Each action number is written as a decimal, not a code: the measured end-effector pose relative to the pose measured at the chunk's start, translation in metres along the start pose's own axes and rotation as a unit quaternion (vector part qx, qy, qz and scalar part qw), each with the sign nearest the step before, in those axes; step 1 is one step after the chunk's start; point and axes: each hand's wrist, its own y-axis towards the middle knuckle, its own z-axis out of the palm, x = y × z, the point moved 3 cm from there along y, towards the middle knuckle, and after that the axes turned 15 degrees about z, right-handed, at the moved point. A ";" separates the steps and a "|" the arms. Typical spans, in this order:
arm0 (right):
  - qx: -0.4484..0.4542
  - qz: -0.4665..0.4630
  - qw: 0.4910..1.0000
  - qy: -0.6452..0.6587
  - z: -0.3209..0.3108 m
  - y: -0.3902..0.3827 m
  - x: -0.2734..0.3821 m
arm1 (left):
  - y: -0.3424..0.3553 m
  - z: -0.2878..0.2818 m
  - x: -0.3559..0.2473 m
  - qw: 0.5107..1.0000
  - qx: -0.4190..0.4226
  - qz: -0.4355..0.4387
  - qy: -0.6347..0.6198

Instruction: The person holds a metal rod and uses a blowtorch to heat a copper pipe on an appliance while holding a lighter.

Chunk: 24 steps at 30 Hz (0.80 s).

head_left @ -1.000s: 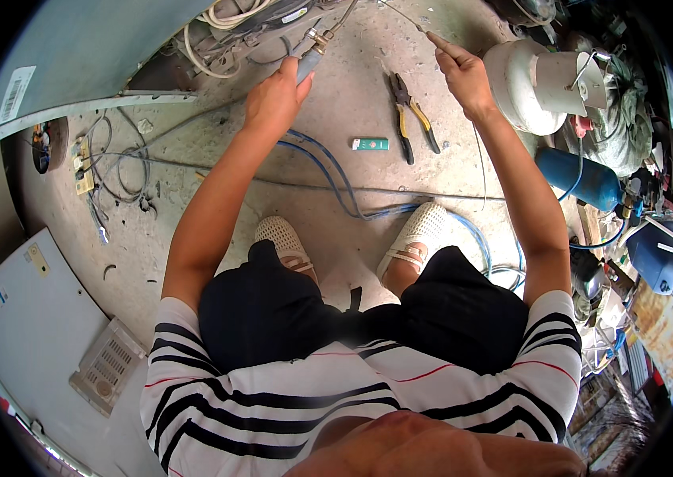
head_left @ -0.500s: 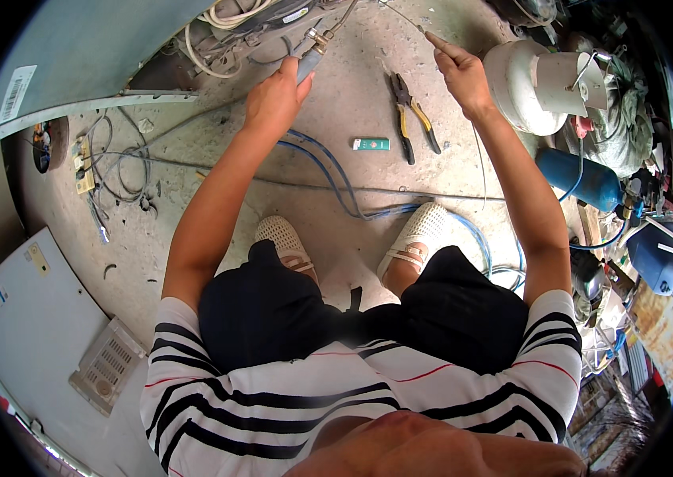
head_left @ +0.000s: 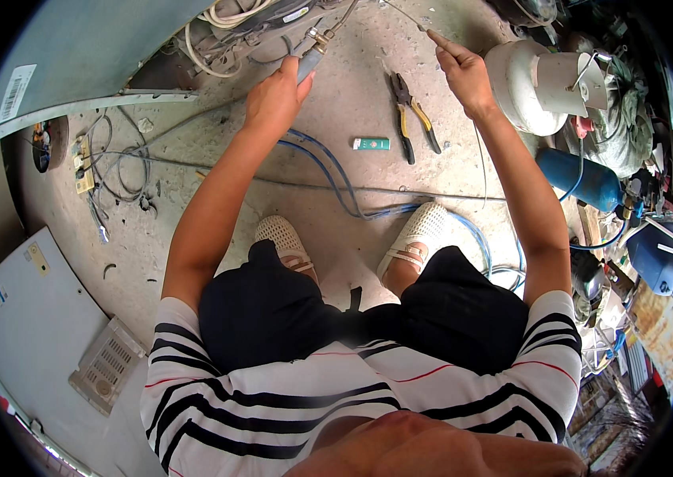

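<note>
My left hand (head_left: 277, 97) is wrapped round the grey handle of a gas torch (head_left: 312, 62), whose brass valves and thin metal neck point away toward the top edge. The torch's tip lies out of view. In my right hand (head_left: 465, 83) a thin rod (head_left: 403, 14) is pinched, with the index finger stretched along it. The rod's far end runs off the top edge, and its thin tail hangs below the wrist. Between my arms, pliers (head_left: 410, 118) with yellow-and-black handles lie on the concrete floor. A green lighter (head_left: 371, 144) rests just left of them.
At the right stand a white gas cylinder (head_left: 515, 87) and a blue cylinder (head_left: 579, 179) among clutter. Blue hoses (head_left: 328, 163) cross the floor near my feet. A large grey metal cabinet (head_left: 90, 48) fills the upper left; a white panel (head_left: 42, 310) lies lower left.
My right hand and the rod have shifted very slightly to the right. The left hand and the torch look the same.
</note>
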 end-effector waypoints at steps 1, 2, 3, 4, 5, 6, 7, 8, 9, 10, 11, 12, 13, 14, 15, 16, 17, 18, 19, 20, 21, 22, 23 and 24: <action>0.001 0.002 1.000 0.002 0.000 0.000 0.000 | 0.000 0.000 0.000 1.000 0.002 -0.001 0.000; 0.001 0.004 1.000 0.004 0.000 0.000 0.000 | 0.000 0.000 0.000 1.000 0.003 -0.001 -0.001; 0.002 0.002 1.000 0.003 0.001 0.000 0.000 | 0.000 0.000 0.000 1.000 0.004 -0.002 -0.001; 0.003 0.001 1.000 0.003 0.001 0.001 -0.002 | 0.000 0.000 0.000 1.000 0.005 -0.002 0.000; 0.004 0.000 1.000 0.002 0.002 0.001 -0.002 | 0.000 0.000 0.000 1.000 0.005 -0.002 0.000; 0.002 -0.001 1.000 0.003 0.002 0.001 -0.001 | 0.000 0.000 0.000 1.000 0.006 -0.003 0.001; 0.001 -0.002 1.000 0.005 0.002 0.000 0.000 | 0.000 0.000 0.000 1.000 0.006 -0.004 0.003; -0.001 -0.003 1.000 0.006 0.003 -0.001 0.001 | 0.000 0.000 -0.001 1.000 0.007 -0.004 0.005; -0.002 -0.010 1.000 0.004 0.003 0.000 -0.001 | 0.000 0.000 -0.001 1.000 0.008 -0.004 0.005; -0.002 -0.016 1.000 0.002 0.003 0.001 -0.003 | 0.000 0.000 -0.001 1.000 0.010 -0.004 0.005; -0.003 -0.022 1.000 0.000 0.003 0.002 -0.004 | 0.000 0.000 -0.001 1.000 0.011 -0.004 0.004; -0.004 -0.017 1.000 -0.004 0.003 0.002 -0.005 | 0.001 0.000 -0.001 1.000 0.004 0.005 0.016; -0.004 -0.013 1.000 -0.008 0.003 0.002 -0.005 | 0.001 0.000 -0.002 1.000 -0.003 0.013 0.028; -0.004 -0.008 1.000 -0.012 0.003 0.001 -0.004 | 0.001 0.000 -0.002 0.999 -0.010 0.021 0.039; -0.005 -0.005 1.000 -0.015 0.004 0.000 -0.002 | 0.001 0.000 -0.002 0.999 -0.009 0.019 0.039; -0.007 -0.001 1.000 -0.019 0.004 -0.001 0.001 | 0.001 -0.001 -0.002 0.999 -0.008 0.018 0.038; -0.008 0.002 1.000 -0.023 0.004 -0.002 0.002 | 0.001 -0.001 -0.002 0.999 -0.007 0.016 0.038; -0.009 0.003 1.000 -0.024 0.004 -0.001 0.001 | 0.001 -0.001 -0.003 0.999 -0.006 0.016 0.039; -0.010 0.003 1.000 -0.026 0.005 0.000 -0.001 | 0.002 -0.001 -0.003 0.999 -0.006 0.015 0.040; -0.011 0.003 1.000 -0.027 0.005 0.001 -0.001 | 0.002 -0.002 -0.004 0.999 -0.006 0.014 0.041; -0.010 0.003 1.000 -0.026 0.004 0.001 -0.001 | 0.002 -0.001 -0.003 0.999 -0.006 0.016 0.042; -0.008 0.003 1.000 -0.025 0.004 0.000 -0.001 | 0.001 0.000 -0.002 0.999 -0.007 0.017 0.042; -0.006 0.002 1.000 -0.024 0.004 0.000 -0.001 | 0.001 0.001 -0.002 0.999 -0.007 0.018 0.043; -0.012 -0.012 1.000 -0.023 0.004 0.002 -0.003 | 0.002 0.001 -0.001 0.999 -0.008 0.019 0.042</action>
